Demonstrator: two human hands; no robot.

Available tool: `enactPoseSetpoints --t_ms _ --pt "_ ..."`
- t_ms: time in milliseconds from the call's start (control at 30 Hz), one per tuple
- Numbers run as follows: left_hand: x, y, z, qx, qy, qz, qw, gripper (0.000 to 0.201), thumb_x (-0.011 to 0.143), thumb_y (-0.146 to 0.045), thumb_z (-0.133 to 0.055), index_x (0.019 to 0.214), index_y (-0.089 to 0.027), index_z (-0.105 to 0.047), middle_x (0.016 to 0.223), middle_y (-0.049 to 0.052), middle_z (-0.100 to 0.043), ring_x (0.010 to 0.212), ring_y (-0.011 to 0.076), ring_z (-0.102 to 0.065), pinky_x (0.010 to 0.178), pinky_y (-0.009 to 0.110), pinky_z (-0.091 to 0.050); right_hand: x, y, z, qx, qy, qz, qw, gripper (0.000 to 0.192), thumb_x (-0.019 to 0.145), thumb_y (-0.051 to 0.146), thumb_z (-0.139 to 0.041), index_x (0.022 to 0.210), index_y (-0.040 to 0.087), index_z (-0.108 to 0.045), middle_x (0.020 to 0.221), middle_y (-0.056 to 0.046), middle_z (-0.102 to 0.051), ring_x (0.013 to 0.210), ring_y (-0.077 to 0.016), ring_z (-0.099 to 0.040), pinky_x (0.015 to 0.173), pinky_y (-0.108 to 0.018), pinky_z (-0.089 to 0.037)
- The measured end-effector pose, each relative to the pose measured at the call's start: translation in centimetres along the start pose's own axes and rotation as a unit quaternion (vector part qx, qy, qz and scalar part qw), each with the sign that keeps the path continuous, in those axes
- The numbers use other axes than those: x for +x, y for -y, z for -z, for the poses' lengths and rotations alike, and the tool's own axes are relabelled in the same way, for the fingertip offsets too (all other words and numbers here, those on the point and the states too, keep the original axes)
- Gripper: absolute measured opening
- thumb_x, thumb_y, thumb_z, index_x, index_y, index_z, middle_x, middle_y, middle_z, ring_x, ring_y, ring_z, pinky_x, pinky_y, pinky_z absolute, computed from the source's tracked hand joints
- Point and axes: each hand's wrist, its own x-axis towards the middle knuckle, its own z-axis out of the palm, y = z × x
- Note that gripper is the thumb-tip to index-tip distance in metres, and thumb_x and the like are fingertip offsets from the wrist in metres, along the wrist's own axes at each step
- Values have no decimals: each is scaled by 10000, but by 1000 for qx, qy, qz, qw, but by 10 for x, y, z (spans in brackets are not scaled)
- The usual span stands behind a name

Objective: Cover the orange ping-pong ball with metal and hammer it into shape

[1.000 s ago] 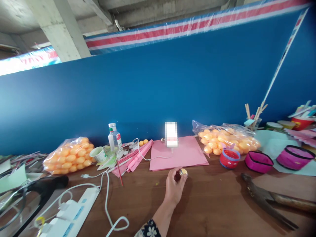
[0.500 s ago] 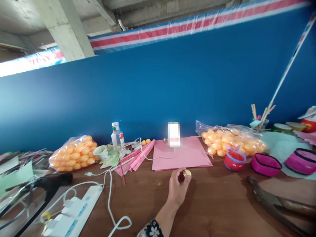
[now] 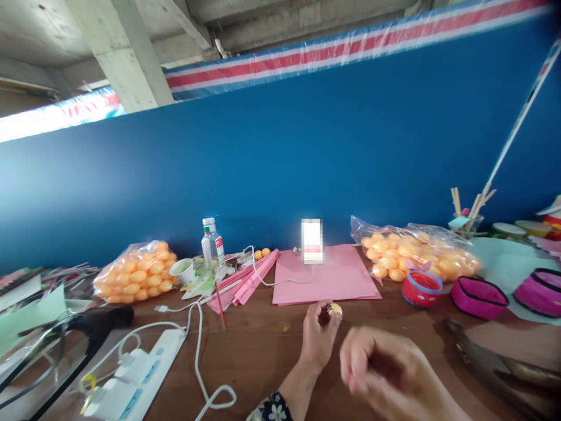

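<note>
My left hand [image 3: 319, 334] is closed above the brown table, thumb and fingers pinching a small round yellow piece [image 3: 335, 309] with a shiny silvery part at its left side. To its right, closer to me, my right hand [image 3: 388, 368] is blurred by motion. Its fingers curl toward the thumb; anything between them cannot be made out. Just beyond my left hand lie pink sheets [image 3: 324, 286]. On their far edge stands a phone-like bright screen [image 3: 312, 241], pixelated, with a small shiny bead-like thing [image 3: 295, 249] beside it.
Bags of orange balls lie at left [image 3: 135, 275] and right [image 3: 394, 257]. A white power strip [image 3: 164, 351] and cable [image 3: 199, 351] occupy the near left. A red cup-shaped container [image 3: 421, 289], a magenta fabric container [image 3: 477, 298] and a dark curved wooden piece [image 3: 477, 359] are at right.
My right hand has come into view from the lower right, near my left hand. My left hand keeps its pinch on the yellow piece; the whole view has shifted slightly.
</note>
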Motion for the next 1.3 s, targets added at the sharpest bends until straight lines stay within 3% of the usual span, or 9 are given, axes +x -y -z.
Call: enactPoseSetpoints --t_ms 100,300,467,600,700,867,1033,1300 --pt "1 -1 1 -4 -12 -13 1000 345 662 -304 -642 978 -166 -627 939 107 -647 860 225 -584 809 354 -444 24 -36 12 -100 -97 -78 987 149 798 311 -542 728 182 -564 678 -7 -595 631 -131 -550 594 -218 -440" --pt "7 0 0 -151 -41 76 985 411 684 -348 -641 1032 -139 -575 943 102 -638 870 201 -604 804 347 -478 44 -112 34 -177 -211 -79 958 217 804 361 -489 885 173 -560 849 -68 -631 775 -186 -593 674 -272 -485" --pt "8 0 4 -159 -50 72 983 443 689 -355 -640 1077 -157 -560 1076 112 -617 986 219 -577 882 347 -439 35 -150 27 -175 -201 -69 961 342 806 323 -497 1124 197 -486 1112 -100 -568 931 -205 -576 769 -328 -500" --pt "7 -3 6 -99 -16 38 994 434 691 -335 -638 1085 -167 -568 1082 112 -627 1017 237 -565 903 356 -417 29 -156 19 -147 -162 -36 975 322 824 253 -480 1145 228 -492 1134 -72 -567 1015 -196 -550 889 -352 -456" --pt "6 -7 5 -107 13 35 994 441 717 -313 -614 1134 -188 -546 1130 98 -608 1059 235 -543 929 359 -399 29 -155 18 -123 -160 -30 979 311 819 238 -495 1129 232 -510 1129 -69 -573 1008 -195 -558 891 -350 -462" --pt "3 -6 1 -188 29 75 979 444 733 -300 -603 1164 -213 -538 1202 78 -568 1130 230 -490 972 353 -364 28 -158 20 -101 -178 -44 978 354 809 241 -515 1162 228 -504 1147 -75 -572 1039 -208 -546 896 -364 -461" --pt "4 -3 0 -306 25 117 945 419 744 -326 -587 1141 -191 -565 1120 104 -616 1081 244 -527 933 386 -403 27 -158 17 -65 -180 -53 980 387 792 202 -532 1176 230 -498 1139 -70 -582 1044 -215 -545 887 -365 -467" --pt "8 -2 2 -336 14 137 932 330 730 -253 -620 1053 -183 -626 1048 95 -650 992 215 -579 886 355 -438 25 -160 15 -24 -177 -64 982 386 776 183 -543 1159 230 -513 1115 -64 -598 1024 -213 -561 870 -352 -477"
